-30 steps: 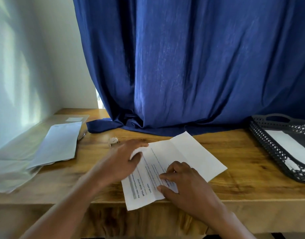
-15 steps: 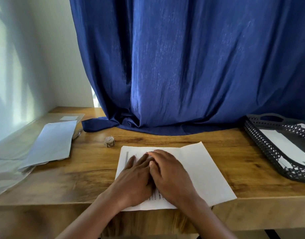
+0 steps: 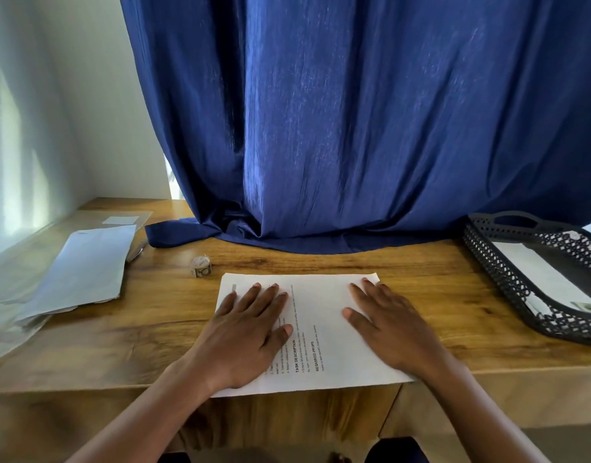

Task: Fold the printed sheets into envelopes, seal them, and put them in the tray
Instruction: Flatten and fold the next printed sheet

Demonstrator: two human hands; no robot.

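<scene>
1. Wooden worktop (image 3: 421, 279) under everything; blue curtain (image 3: 354, 128) draped onto its far edge.
2. Black lattice tray (image 3: 488, 262) at the far right, well apart from the hands, with a white envelope (image 3: 538, 279) already lying in it.
3. Stack of pale envelopes (image 3: 90, 265) at the far left, beside the wall, well apart from the sheet.
4. Printed sheet (image 3: 321, 315) flat on the worktop right at the near edge, its near margin overhanging slightly; long axis running left to right, lines of print running from near to far.
5. Left hand (image 3: 244, 339) flat on the left part of the sheet, fingers (image 3: 254, 292) straight and slightly spread, pointing away from the body, gripping nothing.
6. Right hand (image 3: 387, 325) flat on the right part, fingers likewise straight and apart, pressing only.
7. Bare strip of sheet between the two hands, so each short edge near its own hand: probably a fold across the long axis next, one end brought over toward the middle while the other hand pins the paper.
8. Small roll of stamps or stickers, hard to tell which (image 3: 201, 266), just beyond the sheet's far left corner, nearer the left hand.
</scene>
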